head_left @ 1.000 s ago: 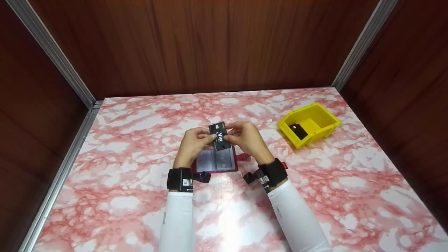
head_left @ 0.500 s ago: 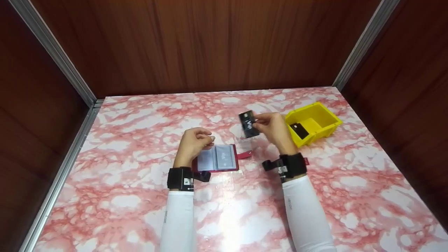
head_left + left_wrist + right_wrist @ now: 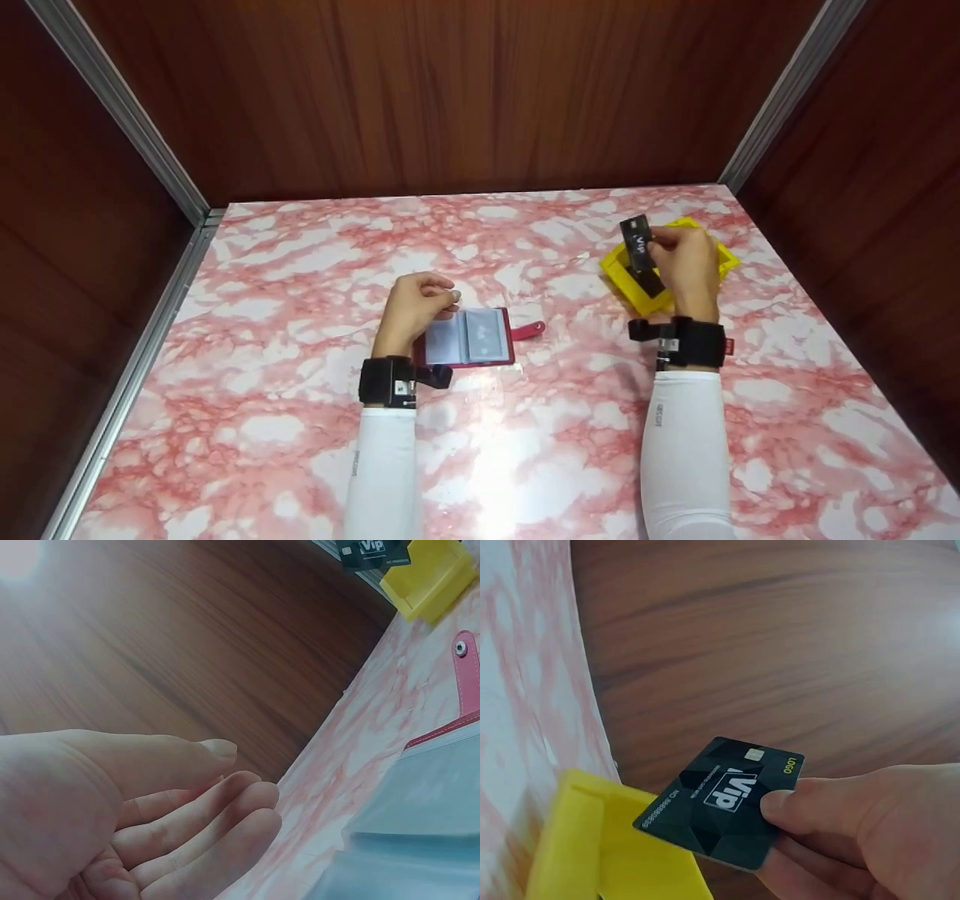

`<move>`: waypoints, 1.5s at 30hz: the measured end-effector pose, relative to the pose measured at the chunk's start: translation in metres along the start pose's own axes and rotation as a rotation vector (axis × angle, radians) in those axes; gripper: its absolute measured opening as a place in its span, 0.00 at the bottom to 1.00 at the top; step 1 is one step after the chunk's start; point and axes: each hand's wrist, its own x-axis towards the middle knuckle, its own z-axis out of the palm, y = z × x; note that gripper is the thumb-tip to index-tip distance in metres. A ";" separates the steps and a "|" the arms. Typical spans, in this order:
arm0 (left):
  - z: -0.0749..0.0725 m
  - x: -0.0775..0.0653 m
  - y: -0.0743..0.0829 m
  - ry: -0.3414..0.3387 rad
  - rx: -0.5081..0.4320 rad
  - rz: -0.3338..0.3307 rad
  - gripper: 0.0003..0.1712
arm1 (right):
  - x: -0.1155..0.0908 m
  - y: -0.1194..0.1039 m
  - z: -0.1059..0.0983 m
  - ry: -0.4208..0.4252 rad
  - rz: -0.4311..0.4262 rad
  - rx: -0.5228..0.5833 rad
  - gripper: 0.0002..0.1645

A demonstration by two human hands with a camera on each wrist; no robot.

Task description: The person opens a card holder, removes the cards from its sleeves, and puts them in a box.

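Pinching the black card (image 3: 716,806), chip-fitted and lettered "Vip" in white, over the yellow bin (image 3: 621,283) with your right hand (image 3: 686,262), you hold your left hand (image 3: 414,304), fingers loosely bent, by the open wallet (image 3: 486,335) on a red-and-white marbled table (image 3: 300,300) below brown walls (image 3: 412,97).

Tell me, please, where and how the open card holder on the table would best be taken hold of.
I would pinch the card holder by its right cover edge, coming from the person's right. It lies open and flat; that edge is uncovered, with the strap jutting out from it, whereas the left hand overlaps its left side in the head view.
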 end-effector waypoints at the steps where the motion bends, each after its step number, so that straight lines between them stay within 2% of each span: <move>1: 0.000 0.000 0.000 -0.003 -0.005 -0.001 0.16 | 0.000 0.001 -0.002 0.010 -0.002 -0.012 0.20; 8: 0.002 0.000 -0.002 -0.009 -0.020 0.000 0.14 | 0.002 0.017 -0.008 0.150 -0.093 -0.163 0.17; 14: 0.001 0.001 0.000 -0.016 0.001 -0.001 0.13 | 0.005 0.030 -0.007 0.158 -0.069 -0.175 0.15; 23: -0.002 0.001 -0.001 -0.021 0.008 -0.006 0.11 | 0.010 0.041 0.006 0.179 -0.155 -0.203 0.12; 33: 0.001 -0.002 -0.007 -0.025 0.095 -0.112 0.08 | 0.011 0.047 0.017 0.098 -0.188 -0.277 0.13; 45: 0.003 -0.002 -0.007 -0.045 0.109 -0.131 0.09 | 0.013 0.046 0.014 0.035 -0.202 -0.325 0.14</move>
